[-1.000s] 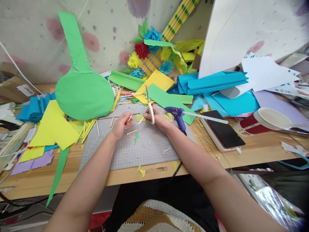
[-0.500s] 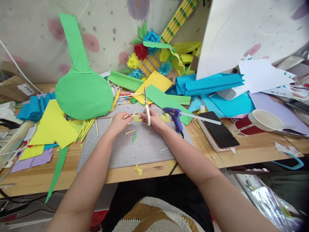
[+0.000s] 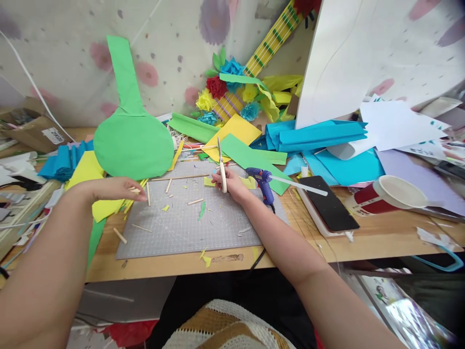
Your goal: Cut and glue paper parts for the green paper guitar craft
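Note:
My right hand [image 3: 231, 184] is closed around the white handle of a pair of scissors [image 3: 223, 175], whose blades point up and away from me. Over the mat's left edge, my left hand [image 3: 123, 188] hovers with loosely bent fingers apart, close to thin yellow paper strips [image 3: 128, 206] and a short wooden stick [image 3: 148, 194]. More cut pieces of stick lie about, such as one piece [image 3: 195, 201] on the grey cutting mat [image 3: 189, 228] and another piece [image 3: 119, 236] at its left edge. Just right of my right hand rests a purple glue gun [image 3: 264, 184] with a long white glue stick.
A green paper guitar shape [image 3: 134, 145] leans at the back left. Behind the mat are green paper [image 3: 250, 157], yellow paper [image 3: 236, 133] and a flower-covered yellow guitar [image 3: 271, 43]. On the right lie a phone [image 3: 329, 203], a paper cup [image 3: 385, 196] and blue paper [image 3: 319, 133].
My left hand has swung left, from beside the scissors to the mat's left edge. Stick pieces now show on the mat's left side. My right hand stays with the scissors. The view has shifted slightly.

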Tool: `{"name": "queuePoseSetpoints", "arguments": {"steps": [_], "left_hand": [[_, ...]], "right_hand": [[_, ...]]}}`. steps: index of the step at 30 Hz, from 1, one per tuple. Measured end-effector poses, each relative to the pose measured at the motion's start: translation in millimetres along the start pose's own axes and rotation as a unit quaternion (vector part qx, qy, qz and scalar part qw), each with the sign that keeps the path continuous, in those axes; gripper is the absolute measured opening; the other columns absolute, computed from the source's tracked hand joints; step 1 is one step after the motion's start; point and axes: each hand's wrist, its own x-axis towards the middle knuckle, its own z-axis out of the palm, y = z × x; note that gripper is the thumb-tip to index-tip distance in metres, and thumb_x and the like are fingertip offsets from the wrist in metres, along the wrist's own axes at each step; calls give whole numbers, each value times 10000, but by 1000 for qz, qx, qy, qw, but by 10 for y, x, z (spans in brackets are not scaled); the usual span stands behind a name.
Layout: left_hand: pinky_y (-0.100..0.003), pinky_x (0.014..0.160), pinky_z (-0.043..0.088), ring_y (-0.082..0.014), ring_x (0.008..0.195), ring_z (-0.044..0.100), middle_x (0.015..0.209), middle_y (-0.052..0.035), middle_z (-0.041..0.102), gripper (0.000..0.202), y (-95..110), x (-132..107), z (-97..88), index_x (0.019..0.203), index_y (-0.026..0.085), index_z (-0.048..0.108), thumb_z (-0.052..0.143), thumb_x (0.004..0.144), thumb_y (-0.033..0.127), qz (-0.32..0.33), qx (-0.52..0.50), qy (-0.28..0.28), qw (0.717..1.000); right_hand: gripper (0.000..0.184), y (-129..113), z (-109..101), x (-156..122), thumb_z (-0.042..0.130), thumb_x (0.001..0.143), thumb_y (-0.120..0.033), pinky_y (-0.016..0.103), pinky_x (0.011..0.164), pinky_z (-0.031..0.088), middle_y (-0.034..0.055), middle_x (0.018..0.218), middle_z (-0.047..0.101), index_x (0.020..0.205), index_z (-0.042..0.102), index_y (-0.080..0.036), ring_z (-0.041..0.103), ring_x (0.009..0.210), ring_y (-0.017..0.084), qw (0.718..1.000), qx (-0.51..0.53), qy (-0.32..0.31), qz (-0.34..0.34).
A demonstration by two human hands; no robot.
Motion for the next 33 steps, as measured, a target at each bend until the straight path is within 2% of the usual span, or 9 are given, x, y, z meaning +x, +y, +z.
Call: {"name": "queuePoseSetpoints", "arguments": {"steps": [2,4,5,6,10,13,19,24,33], "left_hand": [[-270,588,473,-145,718,555,807,-27,565,293,155,168,63,945,140,578,549,786,384,-33,8,-71,997],[-175,394,283,-73,459,389,545,39,390,239,346,346,205,772,166,546,569,758,403,-68,-32,-171,982],[-166,367,179,-54,400,276,505,61,304,224,431,411,313,742,183,508,547,770,401,-78,-75,-215,971],[-165,371,171,-50,397,254,510,66,310,205,500,454,442,755,187,487,557,763,379,-75,-110,-236,963],[-162,397,222,-46,432,291,555,63,375,238,590,448,1002,752,182,429,562,750,379,-13,-212,-199,957],[-163,411,241,-45,461,331,598,53,427,261,529,391,1240,766,177,425,557,748,402,18,-256,-174,951],[-174,412,241,-42,457,325,625,41,479,262,383,362,1213,781,173,438,591,721,377,34,-289,-153,945],[-184,410,236,-46,454,328,595,39,477,303,380,359,1179,767,171,433,633,681,382,35,-323,-165,931],[-201,412,248,-43,441,327,582,32,461,284,387,348,1138,700,161,436,588,729,400,60,-273,-180,943]], "right_hand": [[406,3,-8,-2,628,623,-528,212,461,369,-25,635,544,766,447,-194,474,511,83,1000,-25,6,4],[400,-4,-23,-14,594,646,-549,222,494,367,-30,630,522,783,464,-196,478,538,96,995,-90,27,-16],[394,-15,-33,-26,588,649,-551,225,514,361,-32,633,512,777,474,-196,477,559,101,988,-144,42,-36],[387,-31,-42,-42,590,647,-551,226,532,350,-32,638,503,759,481,-196,473,581,105,975,-207,58,-57],[372,-134,-77,-119,568,666,-552,227,554,295,-26,667,505,715,479,-194,436,610,109,899,-419,77,-104],[377,-181,-105,-144,534,696,-559,224,563,281,1,751,540,743,483,-188,439,646,113,862,-486,42,-137],[420,-157,-122,-151,520,709,-591,226,561,256,20,764,560,827,516,-188,447,640,126,824,-553,-62,-110],[440,-139,-86,-163,540,699,-595,230,586,263,47,825,576,839,525,-178,473,695,142,819,-553,-75,-132],[458,-155,-51,-199,529,694,-619,227,558,235,27,771,577,827,540,-180,452,630,122,825,-548,-78,-119]]}}
